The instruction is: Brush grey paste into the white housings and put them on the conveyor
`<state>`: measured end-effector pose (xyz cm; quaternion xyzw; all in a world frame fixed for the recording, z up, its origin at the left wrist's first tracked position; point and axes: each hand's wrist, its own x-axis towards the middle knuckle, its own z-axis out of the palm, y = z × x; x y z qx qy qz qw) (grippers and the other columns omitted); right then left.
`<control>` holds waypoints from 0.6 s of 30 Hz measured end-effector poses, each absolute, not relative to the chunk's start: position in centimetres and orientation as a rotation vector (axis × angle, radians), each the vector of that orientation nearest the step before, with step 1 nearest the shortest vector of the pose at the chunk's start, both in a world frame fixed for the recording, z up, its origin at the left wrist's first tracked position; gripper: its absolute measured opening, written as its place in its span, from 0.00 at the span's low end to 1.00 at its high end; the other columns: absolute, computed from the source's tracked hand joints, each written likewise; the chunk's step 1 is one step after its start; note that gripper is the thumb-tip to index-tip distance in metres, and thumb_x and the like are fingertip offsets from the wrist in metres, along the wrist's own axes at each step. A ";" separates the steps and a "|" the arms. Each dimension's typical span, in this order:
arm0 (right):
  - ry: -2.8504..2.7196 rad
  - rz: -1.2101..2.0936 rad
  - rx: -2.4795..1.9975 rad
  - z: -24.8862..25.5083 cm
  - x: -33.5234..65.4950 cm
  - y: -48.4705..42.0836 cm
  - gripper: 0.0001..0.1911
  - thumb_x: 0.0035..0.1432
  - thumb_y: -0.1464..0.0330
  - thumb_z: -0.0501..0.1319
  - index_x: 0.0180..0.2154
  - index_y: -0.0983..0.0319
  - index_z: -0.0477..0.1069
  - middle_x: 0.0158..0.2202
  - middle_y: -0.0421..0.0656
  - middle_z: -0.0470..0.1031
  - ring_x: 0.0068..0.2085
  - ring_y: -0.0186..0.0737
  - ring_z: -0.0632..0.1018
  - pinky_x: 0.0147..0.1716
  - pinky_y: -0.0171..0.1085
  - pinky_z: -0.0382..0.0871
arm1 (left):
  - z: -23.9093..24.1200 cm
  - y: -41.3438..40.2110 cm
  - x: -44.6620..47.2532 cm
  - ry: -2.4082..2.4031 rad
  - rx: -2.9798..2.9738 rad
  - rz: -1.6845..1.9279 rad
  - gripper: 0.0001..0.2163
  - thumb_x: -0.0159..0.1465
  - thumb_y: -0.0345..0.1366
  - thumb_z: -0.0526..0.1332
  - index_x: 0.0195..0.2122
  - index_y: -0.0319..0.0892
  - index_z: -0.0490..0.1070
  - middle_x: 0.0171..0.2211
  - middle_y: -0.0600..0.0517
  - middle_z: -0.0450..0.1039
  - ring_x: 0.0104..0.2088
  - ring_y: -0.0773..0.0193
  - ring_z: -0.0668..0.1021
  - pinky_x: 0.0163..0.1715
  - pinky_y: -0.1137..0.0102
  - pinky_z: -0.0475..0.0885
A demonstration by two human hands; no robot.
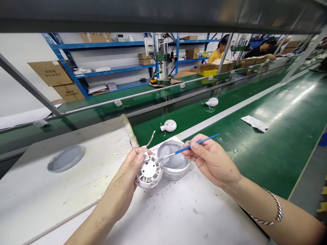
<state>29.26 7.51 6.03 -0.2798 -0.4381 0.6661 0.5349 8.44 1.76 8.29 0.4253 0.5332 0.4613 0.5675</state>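
Note:
My left hand (131, 172) is closed around a round white slotted plastic part (149, 175), held just above the white board (178, 211). My right hand (211, 160) pinches a thin blue-handled brush (190, 147). The brush tip, loaded with grey paste, touches the top edge of the white part. Right behind the part stands a small round tub of grey paste (173, 165), open at the top.
A grey round lid (65, 158) lies on the board at the left. Two similar white parts (169, 126) (212, 101) and a white bag (254, 123) lie on the green conveyor belt. Blue shelves with boxes and two people stand at the back.

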 end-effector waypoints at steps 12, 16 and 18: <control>-2.058 0.549 -0.171 6.4 30.8 5.3 0.24 0.56 0.83 0.57 0.49 0.55 0.70 0.42 0.45 0.81 0.43 0.42 0.81 0.42 0.42 0.77 | 8.3 1.5 8.6 1.210 1.025 1.022 0.15 0.64 0.53 0.54 0.40 0.48 0.68 0.33 0.54 0.66 0.31 0.66 0.66 0.29 0.74 0.61; -2.122 0.468 -0.185 6.9 31.6 5.6 0.24 0.57 0.81 0.57 0.51 0.53 0.68 0.42 0.44 0.81 0.41 0.42 0.82 0.40 0.42 0.76 | 8.3 1.5 8.5 1.228 1.041 1.023 0.15 0.64 0.53 0.54 0.40 0.48 0.68 0.34 0.53 0.68 0.30 0.67 0.66 0.28 0.73 0.61; -2.079 0.468 -0.208 6.9 31.7 5.6 0.23 0.57 0.80 0.58 0.51 0.53 0.69 0.41 0.43 0.81 0.40 0.42 0.82 0.38 0.42 0.75 | 8.2 1.5 8.5 1.230 1.046 1.014 0.15 0.64 0.53 0.54 0.40 0.48 0.68 0.34 0.53 0.68 0.29 0.67 0.65 0.27 0.74 0.61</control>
